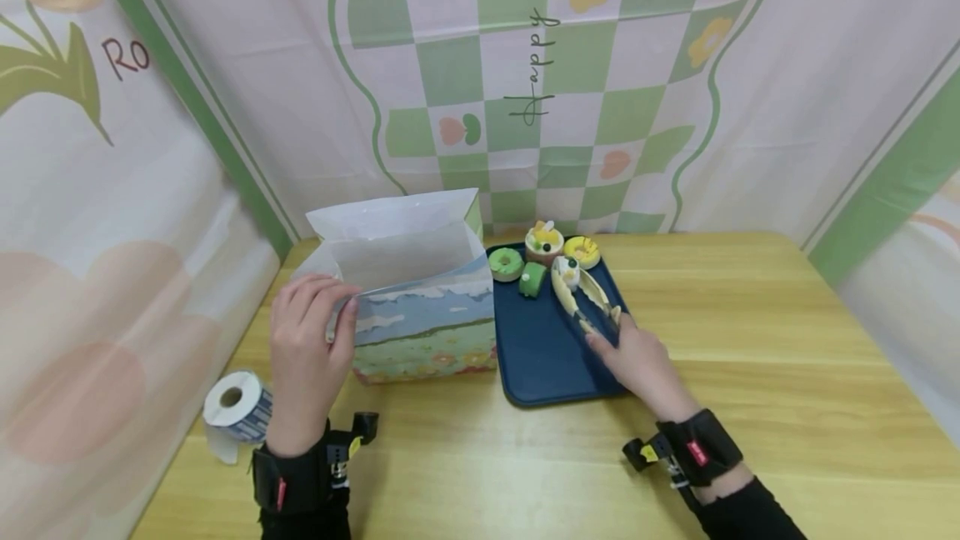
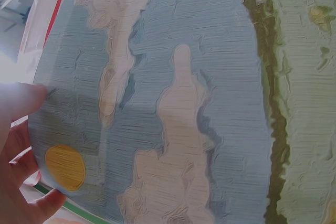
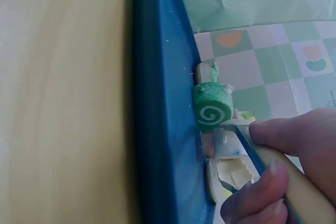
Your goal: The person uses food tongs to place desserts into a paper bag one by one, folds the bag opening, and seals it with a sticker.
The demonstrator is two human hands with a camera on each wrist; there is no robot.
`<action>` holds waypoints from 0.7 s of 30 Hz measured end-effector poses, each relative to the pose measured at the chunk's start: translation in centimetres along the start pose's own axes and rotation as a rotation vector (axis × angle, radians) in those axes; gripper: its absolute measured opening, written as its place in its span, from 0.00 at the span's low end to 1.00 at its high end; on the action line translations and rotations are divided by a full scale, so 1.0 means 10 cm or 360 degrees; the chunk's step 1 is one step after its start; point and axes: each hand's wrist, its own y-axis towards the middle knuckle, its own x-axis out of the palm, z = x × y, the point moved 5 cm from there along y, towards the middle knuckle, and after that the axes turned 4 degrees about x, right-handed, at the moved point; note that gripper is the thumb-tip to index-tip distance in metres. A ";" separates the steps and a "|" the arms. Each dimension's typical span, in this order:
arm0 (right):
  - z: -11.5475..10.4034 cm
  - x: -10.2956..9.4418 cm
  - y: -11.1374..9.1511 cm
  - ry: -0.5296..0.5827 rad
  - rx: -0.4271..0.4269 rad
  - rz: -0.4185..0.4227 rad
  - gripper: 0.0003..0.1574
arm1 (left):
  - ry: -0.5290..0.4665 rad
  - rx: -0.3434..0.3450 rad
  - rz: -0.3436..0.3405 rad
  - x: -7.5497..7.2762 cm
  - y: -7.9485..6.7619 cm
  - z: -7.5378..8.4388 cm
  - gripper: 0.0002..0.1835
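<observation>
My left hand point(image 1: 307, 340) pinches the left end of the rim of a paper bag point(image 1: 423, 332) printed with sky and flowers. The bag stands upright with its mouth open, and its front fills the left wrist view. In my right hand point(image 1: 637, 361) is a pair of cream-coloured tongs point(image 1: 564, 298), held over a dark blue tray point(image 1: 540, 373). Between the tong arms sits a small white cake point(image 1: 568, 272) with a dark topping; whether they squeeze it I cannot tell. Close by, a green swirl roll cake point(image 3: 212, 106) lies near the tong tips in the right wrist view.
On the tray's far part are a green donut point(image 1: 506, 265), a fruit-topped cake point(image 1: 544, 242) and a yellow donut point(image 1: 582, 252). A roll of labels point(image 1: 240, 407) stands left of my left forearm. Behind the wooden table point(image 1: 750, 340) hangs a patterned cloth point(image 1: 540, 90).
</observation>
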 end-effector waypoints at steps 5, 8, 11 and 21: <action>-0.05 -0.08 -0.03 0.0059 -0.0020 0.0003 0.54 | 0.0001 0.0005 0.0003 0.00 0.00 0.00 0.08; -0.08 -0.13 -0.05 0.0093 -0.0034 0.0007 0.54 | 0.0000 0.0003 0.0002 0.00 0.00 0.00 0.08; -0.11 -0.17 -0.07 0.0096 -0.0049 0.0022 0.54 | -0.0002 0.0001 0.0004 0.00 0.00 0.00 0.08; -0.21 -0.29 -0.15 0.0191 -0.0074 -0.0016 0.54 | -0.0005 0.0005 0.0008 0.01 0.00 0.00 0.07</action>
